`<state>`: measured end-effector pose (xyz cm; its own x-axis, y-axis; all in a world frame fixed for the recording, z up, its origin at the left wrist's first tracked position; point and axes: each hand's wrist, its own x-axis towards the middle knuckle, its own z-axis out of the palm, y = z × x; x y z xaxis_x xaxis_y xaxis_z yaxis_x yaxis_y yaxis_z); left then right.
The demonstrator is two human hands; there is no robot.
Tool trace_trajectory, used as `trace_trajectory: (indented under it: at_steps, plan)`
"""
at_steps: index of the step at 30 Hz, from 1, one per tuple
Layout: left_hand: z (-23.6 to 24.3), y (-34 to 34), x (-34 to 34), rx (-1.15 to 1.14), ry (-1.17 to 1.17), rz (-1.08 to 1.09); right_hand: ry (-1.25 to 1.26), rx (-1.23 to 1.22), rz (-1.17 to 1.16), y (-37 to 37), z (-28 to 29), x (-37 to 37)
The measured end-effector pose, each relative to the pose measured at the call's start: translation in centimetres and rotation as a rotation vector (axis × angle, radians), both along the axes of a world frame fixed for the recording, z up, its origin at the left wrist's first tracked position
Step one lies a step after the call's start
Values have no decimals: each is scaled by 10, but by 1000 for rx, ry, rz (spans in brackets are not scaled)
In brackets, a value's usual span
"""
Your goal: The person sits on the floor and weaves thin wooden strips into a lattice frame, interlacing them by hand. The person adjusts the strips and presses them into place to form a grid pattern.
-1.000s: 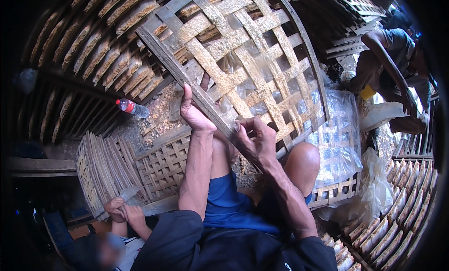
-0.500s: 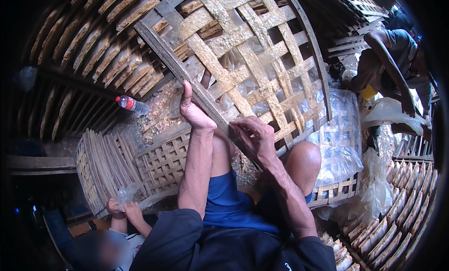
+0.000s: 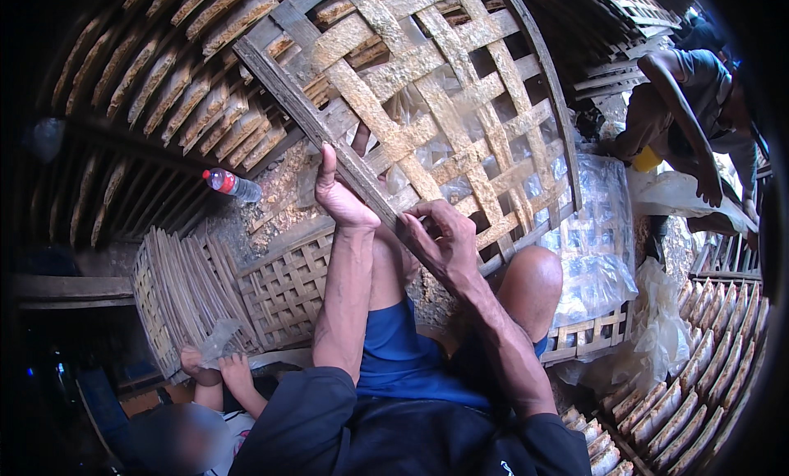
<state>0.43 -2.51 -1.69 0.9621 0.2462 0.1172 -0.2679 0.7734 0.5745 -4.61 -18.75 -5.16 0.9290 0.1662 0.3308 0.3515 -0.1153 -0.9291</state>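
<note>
A large woven bamboo tray [image 3: 427, 176] with a wooden frame tilts up in front of me, its slats crusted with tan residue. My left hand [image 3: 345, 198] is closed on the tray's left frame bar, thumb up in front and fingers passing behind the slats. At the tray's lower corner, my right hand [image 3: 444, 234] has its fingers curled, with thumb and fingertips pinched at the frame edge. Whether a small piece lies between those fingertips is hidden. My knees show below the tray.
Racks of stacked slabs [image 3: 201, 82] fill the upper left; more slabs [image 3: 699, 369] stand lower right. A plastic bottle [image 3: 233, 185] lies beside crumbs. Stacked trays [image 3: 193, 287] stand left, near another person's hands [image 3: 222, 373]. Clear plastic [image 3: 592, 271] covers a tray at right; another person [image 3: 686, 114] bends beyond.
My right hand has shifted slightly left and its fingers have curled up a little at the tray's corner. The tray stays almost still. The person at right has moved an arm.
</note>
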Motion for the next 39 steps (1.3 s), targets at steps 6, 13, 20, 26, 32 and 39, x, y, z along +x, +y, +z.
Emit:
trace_trajectory:
  at_steps: [6, 13, 20, 26, 32, 39]
  plan:
    - [2, 0, 1, -94, 47, -46, 91, 44, 44, -6, 4, 0]
    - [3, -2, 1, -24, 1, -65, -50, -73, 18, -6, 6, 4]
    - [1, -2, 1, 7, 2, -50, -2, -30, 78, -10, 7, 1]
    - [-1, 0, 1, -1, 4, -37, 89, 30, 69, -10, 8, 1]
    - [-1, -1, 1, -28, 4, -62, -67, -102, 62, -10, 5, 1]
    - [1, -2, -1, -12, 0, -44, -21, -48, 40, -8, 6, -1]
